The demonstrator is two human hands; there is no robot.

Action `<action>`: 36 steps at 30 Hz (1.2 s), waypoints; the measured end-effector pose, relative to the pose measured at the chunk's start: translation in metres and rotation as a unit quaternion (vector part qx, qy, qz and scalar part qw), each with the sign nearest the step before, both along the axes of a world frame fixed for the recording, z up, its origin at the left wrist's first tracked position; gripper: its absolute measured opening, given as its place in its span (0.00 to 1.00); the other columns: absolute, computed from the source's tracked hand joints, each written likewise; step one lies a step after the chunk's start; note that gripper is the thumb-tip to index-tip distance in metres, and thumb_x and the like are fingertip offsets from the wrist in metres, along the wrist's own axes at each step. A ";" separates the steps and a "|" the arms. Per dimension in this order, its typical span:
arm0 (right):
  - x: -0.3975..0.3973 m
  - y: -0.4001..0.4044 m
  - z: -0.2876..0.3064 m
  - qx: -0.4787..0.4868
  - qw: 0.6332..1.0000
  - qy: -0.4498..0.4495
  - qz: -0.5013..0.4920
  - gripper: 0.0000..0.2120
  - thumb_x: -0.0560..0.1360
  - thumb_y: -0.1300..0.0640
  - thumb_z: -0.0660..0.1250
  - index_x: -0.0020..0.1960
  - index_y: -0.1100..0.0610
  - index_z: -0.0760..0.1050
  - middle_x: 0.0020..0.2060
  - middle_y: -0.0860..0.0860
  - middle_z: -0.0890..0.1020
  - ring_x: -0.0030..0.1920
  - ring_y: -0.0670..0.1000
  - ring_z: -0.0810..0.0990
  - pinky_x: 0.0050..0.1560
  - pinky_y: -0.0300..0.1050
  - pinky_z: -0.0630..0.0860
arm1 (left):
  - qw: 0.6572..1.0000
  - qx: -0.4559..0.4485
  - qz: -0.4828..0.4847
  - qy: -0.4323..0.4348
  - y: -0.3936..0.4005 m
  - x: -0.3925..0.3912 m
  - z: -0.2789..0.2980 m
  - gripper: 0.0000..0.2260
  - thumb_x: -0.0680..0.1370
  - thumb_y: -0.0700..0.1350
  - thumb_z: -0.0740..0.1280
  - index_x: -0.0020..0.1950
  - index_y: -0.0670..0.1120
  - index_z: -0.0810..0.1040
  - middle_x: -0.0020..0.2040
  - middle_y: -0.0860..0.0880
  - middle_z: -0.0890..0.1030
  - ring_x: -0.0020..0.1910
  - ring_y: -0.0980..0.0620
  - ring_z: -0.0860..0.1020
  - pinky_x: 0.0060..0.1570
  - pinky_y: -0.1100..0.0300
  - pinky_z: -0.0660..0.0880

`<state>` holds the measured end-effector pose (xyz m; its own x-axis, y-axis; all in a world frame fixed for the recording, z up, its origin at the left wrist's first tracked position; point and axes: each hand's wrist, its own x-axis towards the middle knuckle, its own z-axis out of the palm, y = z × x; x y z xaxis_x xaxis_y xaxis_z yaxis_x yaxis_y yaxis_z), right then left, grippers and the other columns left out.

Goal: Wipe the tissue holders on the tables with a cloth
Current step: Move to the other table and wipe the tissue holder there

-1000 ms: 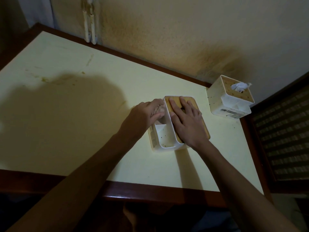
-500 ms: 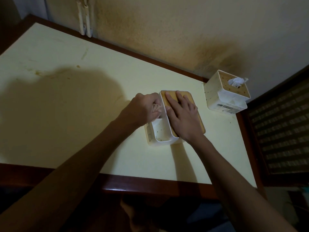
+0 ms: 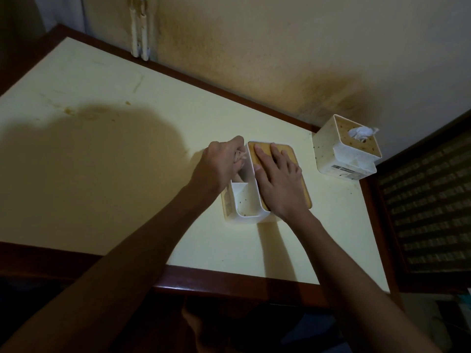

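Tissue holder on surface, near its front edge; second holder well apart, at back-right corner. Right hand lies flat, unclenched, on wooden lid, pinning it. Left hand clenched round cloth, wiping side pocket. Judged: light, stiff plastic, slides easily; hold via lid. Vs 0.5 s ago: hands approx. unchanged, view shifted only.

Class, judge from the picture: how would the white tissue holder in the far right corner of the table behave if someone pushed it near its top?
The white, boxy plastic tissue holder already looks tilted, so it would probably tip rather than slide. It seems thin-walled and hollow, so likely light. The white tissue poking from its top would just flop.
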<state>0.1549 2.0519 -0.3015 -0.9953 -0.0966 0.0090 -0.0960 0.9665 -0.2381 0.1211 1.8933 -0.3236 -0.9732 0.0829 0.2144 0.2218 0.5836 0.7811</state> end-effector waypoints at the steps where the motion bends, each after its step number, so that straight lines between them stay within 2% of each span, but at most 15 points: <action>1: 0.000 0.000 0.000 -0.001 1.000 0.001 -0.001 0.25 0.80 0.41 0.44 0.76 0.39 0.52 0.78 0.47 0.52 0.77 0.51 0.47 0.74 0.58 0.45 | 0.999 0.033 -0.022 -0.006 -0.003 0.001 0.000 0.07 0.73 0.42 0.71 0.49 0.44 0.76 0.36 0.47 0.76 0.34 0.49 0.73 0.34 0.61 0.68; 6: 0.000 0.000 0.000 -0.013 1.000 -0.001 -0.006 0.25 0.79 0.40 0.43 0.76 0.39 0.53 0.78 0.47 0.52 0.77 0.52 0.48 0.73 0.58 0.45 | 0.983 0.128 -0.128 -0.026 -0.023 0.012 0.001 0.08 0.69 0.41 0.76 0.45 0.44 0.80 0.35 0.52 0.80 0.34 0.59 0.74 0.35 0.70 0.68; 7: 0.000 -0.001 0.000 -0.012 1.000 0.000 -0.008 0.25 0.79 0.40 0.43 0.76 0.39 0.53 0.78 0.47 0.52 0.77 0.52 0.48 0.73 0.58 0.45 | 0.979 0.157 -0.126 -0.039 -0.024 0.015 -0.001 0.08 0.69 0.42 0.76 0.45 0.46 0.80 0.36 0.52 0.81 0.34 0.60 0.75 0.37 0.67 0.70; 10: -0.001 0.000 0.000 -0.009 1.000 -0.003 -0.006 0.23 0.80 0.42 0.44 0.76 0.39 0.53 0.78 0.46 0.52 0.77 0.51 0.48 0.73 0.58 0.45 | 0.961 0.251 -0.088 -0.076 -0.025 0.024 0.002 0.08 0.68 0.45 0.74 0.45 0.52 0.80 0.39 0.45 0.83 0.38 0.43 0.80 0.40 0.53 0.76; 12: -0.001 0.001 0.000 -0.018 1.000 -0.005 -0.003 0.23 0.80 0.42 0.44 0.75 0.39 0.54 0.77 0.46 0.52 0.77 0.51 0.48 0.73 0.57 0.45 | 0.941 0.322 -0.064 -0.087 -0.026 0.033 0.012 0.08 0.69 0.42 0.75 0.45 0.51 0.80 0.41 0.45 0.85 0.40 0.44 0.82 0.42 0.52 0.78; 14: -0.001 0.003 0.001 -0.039 0.999 -0.005 -0.007 0.24 0.79 0.42 0.43 0.75 0.38 0.55 0.77 0.45 0.53 0.77 0.51 0.49 0.73 0.57 0.45 | 0.924 0.362 -0.044 -0.113 -0.028 0.044 0.018 0.08 0.70 0.39 0.75 0.45 0.49 0.80 0.39 0.48 0.85 0.36 0.51 0.81 0.39 0.58 0.77; 16: -0.001 0.004 0.003 -0.051 0.999 -0.007 -0.009 0.25 0.78 0.42 0.42 0.75 0.37 0.56 0.77 0.45 0.54 0.76 0.51 0.50 0.74 0.56 0.45 | 0.928 0.339 -0.052 -0.144 -0.028 0.059 0.017 0.06 0.71 0.40 0.75 0.44 0.48 0.80 0.32 0.54 0.82 0.29 0.59 0.76 0.31 0.66 0.71; 18: -0.002 0.005 0.005 -0.048 0.999 -0.011 -0.007 0.26 0.77 0.43 0.42 0.75 0.38 0.56 0.77 0.46 0.54 0.76 0.51 0.50 0.73 0.55 0.45 | 0.958 0.252 -0.056 -0.125 -0.023 0.074 0.011 0.06 0.71 0.42 0.75 0.44 0.48 0.80 0.28 0.60 0.78 0.26 0.64 0.72 0.29 0.72 0.65; 21: -0.003 0.004 0.006 -0.047 0.999 -0.020 -0.008 0.26 0.77 0.43 0.42 0.75 0.38 0.56 0.77 0.46 0.54 0.76 0.51 0.50 0.73 0.53 0.45 | 0.985 0.169 0.009 -0.035 -0.010 0.085 0.008 0.07 0.70 0.40 0.75 0.45 0.47 0.80 0.40 0.58 0.80 0.33 0.66 0.74 0.34 0.77 0.65; 24: -0.004 0.004 0.004 -0.045 0.999 -0.016 -0.008 0.24 0.79 0.44 0.45 0.75 0.38 0.57 0.77 0.46 0.54 0.76 0.51 0.50 0.73 0.53 0.45 | 0.987 0.150 0.042 0.024 0.002 0.078 0.008 0.08 0.69 0.36 0.74 0.46 0.43 0.81 0.47 0.49 0.78 0.41 0.59 0.76 0.41 0.77 0.68; 26: -0.004 0.004 0.003 -0.046 0.999 -0.012 -0.009 0.23 0.80 0.45 0.46 0.74 0.38 0.57 0.77 0.46 0.54 0.76 0.51 0.51 0.73 0.54 0.45 | 0.989 0.135 0.055 0.020 0.009 0.073 0.011 0.07 0.70 0.37 0.74 0.47 0.43 0.82 0.48 0.48 0.77 0.43 0.56 0.76 0.44 0.74 0.70; 28: -0.003 0.004 0.004 -0.048 0.999 -0.011 -0.009 0.25 0.78 0.44 0.45 0.74 0.38 0.57 0.77 0.46 0.55 0.76 0.52 0.51 0.73 0.55 0.45 | 0.994 0.099 0.051 0.001 0.010 0.069 0.013 0.08 0.71 0.40 0.73 0.49 0.44 0.83 0.50 0.49 0.77 0.44 0.57 0.74 0.45 0.74 0.67; 30: -0.004 0.003 0.005 -0.046 0.999 -0.010 -0.009 0.26 0.77 0.44 0.44 0.75 0.38 0.57 0.77 0.46 0.55 0.76 0.52 0.51 0.73 0.56 0.46 | 0.998 0.067 0.019 0.007 0.004 0.065 0.015 0.10 0.71 0.42 0.73 0.52 0.43 0.83 0.51 0.48 0.78 0.46 0.55 0.75 0.47 0.78 0.63; 33: -0.004 0.004 0.005 -0.038 0.999 -0.006 -0.009 0.25 0.77 0.44 0.44 0.75 0.39 0.57 0.77 0.46 0.55 0.76 0.52 0.51 0.73 0.56 0.46 | 0.996 0.051 -0.066 0.021 -0.010 0.066 0.010 0.12 0.70 0.44 0.74 0.52 0.41 0.84 0.49 0.43 0.80 0.45 0.51 0.79 0.47 0.75 0.66; 36: -0.003 0.002 0.003 -0.026 1.000 -0.003 0.005 0.26 0.77 0.43 0.43 0.75 0.39 0.57 0.77 0.47 0.55 0.76 0.52 0.51 0.74 0.56 0.47 | 0.995 0.034 -0.090 -0.022 -0.011 0.076 0.008 0.12 0.74 0.43 0.72 0.55 0.41 0.83 0.50 0.48 0.80 0.47 0.54 0.79 0.45 0.73 0.70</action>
<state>0.1515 2.0538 -0.2989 -0.9943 -0.1067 0.0074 -0.1043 0.9517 -0.2887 0.1969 1.8821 -0.3160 -0.9524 0.2432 0.1836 0.2830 0.4824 0.8290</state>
